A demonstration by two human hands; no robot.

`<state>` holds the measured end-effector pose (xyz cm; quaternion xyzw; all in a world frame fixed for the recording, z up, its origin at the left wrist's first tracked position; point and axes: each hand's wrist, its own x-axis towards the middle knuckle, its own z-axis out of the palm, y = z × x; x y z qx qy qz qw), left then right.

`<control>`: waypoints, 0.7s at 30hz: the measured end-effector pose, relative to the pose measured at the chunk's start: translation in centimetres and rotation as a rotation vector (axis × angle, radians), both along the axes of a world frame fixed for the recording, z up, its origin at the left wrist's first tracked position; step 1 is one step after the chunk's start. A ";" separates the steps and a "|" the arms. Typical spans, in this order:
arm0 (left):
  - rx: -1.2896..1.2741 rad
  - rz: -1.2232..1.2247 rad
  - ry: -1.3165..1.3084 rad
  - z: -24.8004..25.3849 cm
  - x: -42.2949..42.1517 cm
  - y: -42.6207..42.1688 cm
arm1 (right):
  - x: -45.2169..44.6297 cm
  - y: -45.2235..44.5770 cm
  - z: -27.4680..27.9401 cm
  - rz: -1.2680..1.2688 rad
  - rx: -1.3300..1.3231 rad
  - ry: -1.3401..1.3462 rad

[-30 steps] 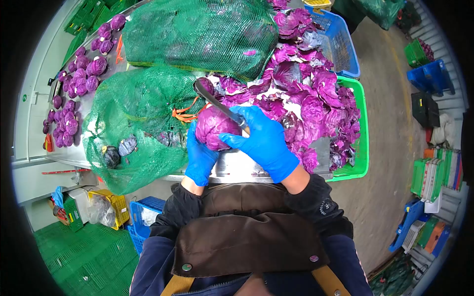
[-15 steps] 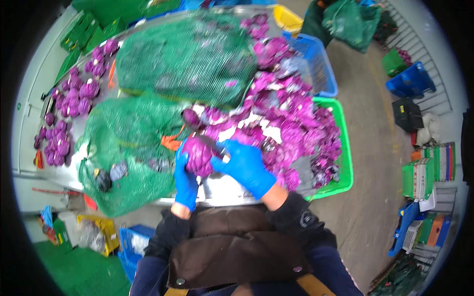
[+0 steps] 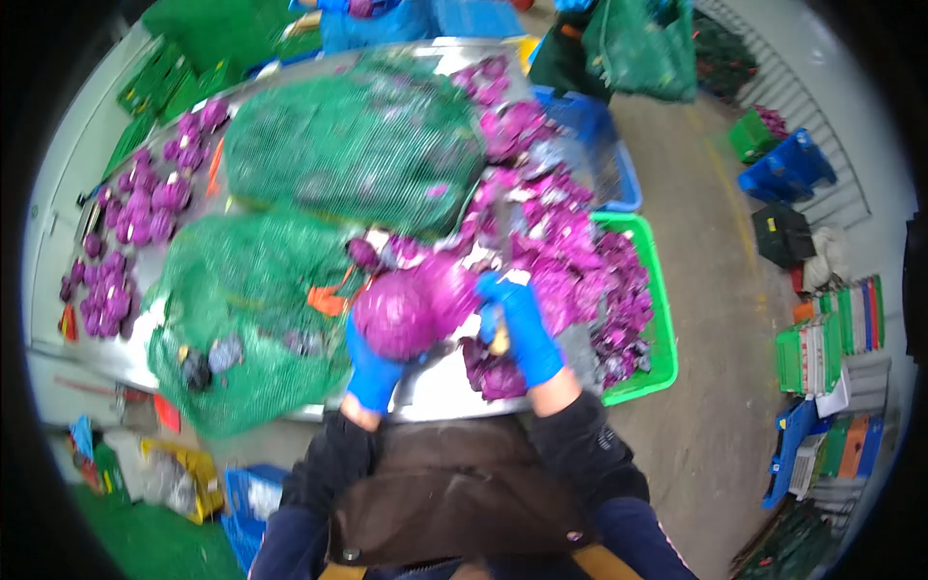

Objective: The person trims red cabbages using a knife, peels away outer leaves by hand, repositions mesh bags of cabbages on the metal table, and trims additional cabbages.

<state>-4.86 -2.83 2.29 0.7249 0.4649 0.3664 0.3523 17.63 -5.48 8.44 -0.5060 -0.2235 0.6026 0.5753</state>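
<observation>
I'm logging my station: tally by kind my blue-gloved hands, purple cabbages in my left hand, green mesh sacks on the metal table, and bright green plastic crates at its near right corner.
Blue-gloved hands: 2
Purple cabbages: 1
Green mesh sacks: 2
Bright green plastic crates: 1
Total: 6

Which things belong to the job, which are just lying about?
Likely job:
round purple cabbage
yellowish tool handle in right blue-gloved hand
loose purple leaves
leaf-filled green plastic crate

Apparently lying about:
black plastic box
yellow plastic crate

Bright glare on tabletop (image 3: pixel 437 385); motion blur; edges bowed
</observation>
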 end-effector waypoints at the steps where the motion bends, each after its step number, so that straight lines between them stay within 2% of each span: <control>1: -0.540 -0.236 -0.781 -0.4 0.0 0.0 | 1.1 0.0 0.2 -0.009 -0.047 0.033; 2: -1.123 -0.190 -1.551 -0.8 0.1 0.0 | 1.7 0.0 0.3 -0.022 -0.093 -0.017; 3: -0.988 -0.168 -1.288 -2.9 -0.1 0.2 | 2.5 0.2 0.3 -0.038 -0.131 -0.077; 5: -1.206 -0.598 -1.691 -0.4 0.3 0.4 | 4.6 0.4 -1.0 -0.070 -0.256 -0.246; 7: -1.219 -0.550 -1.729 -0.6 0.2 0.6 | 6.3 0.8 -3.8 -0.041 -0.006 -1.363; 8: -1.242 -0.516 -1.760 -0.7 0.0 0.6 | 5.6 0.4 -4.4 -0.172 0.049 -1.353; 9: -1.235 -0.503 -1.763 -0.7 -0.2 0.5 | 4.2 0.4 -3.6 -0.159 0.053 -1.347; 11: -1.297 -0.345 -1.783 -0.5 -0.6 0.3 | 1.1 0.8 -2.5 -0.057 0.060 -0.660; 13: -1.294 -0.258 -1.748 0.5 -1.1 0.5 | -2.5 0.9 -1.1 0.164 -0.056 -0.298; 15: -1.312 -0.385 -1.833 0.5 -2.1 0.4 | -6.0 1.4 -0.5 0.115 0.186 -0.287; 17: -1.181 -0.321 -1.746 -0.9 -4.2 -0.6 | -7.7 2.2 0.8 0.217 0.261 -0.346; 18: -0.905 -0.278 -0.976 -1.4 -5.4 -0.6 | -8.4 2.6 1.3 0.307 0.344 -0.415; 19: -0.738 -0.248 -0.608 -1.9 -6.1 -0.4 | -9.1 2.8 1.4 0.314 0.347 -0.413; 20: -0.580 -0.208 -0.235 -2.5 -6.8 -0.2 | -9.7 2.9 1.5 0.320 0.262 -0.635; 21: -0.639 -0.207 -0.614 -2.7 -7.2 0.3 | -10.4 2.9 1.5 0.324 0.176 -0.857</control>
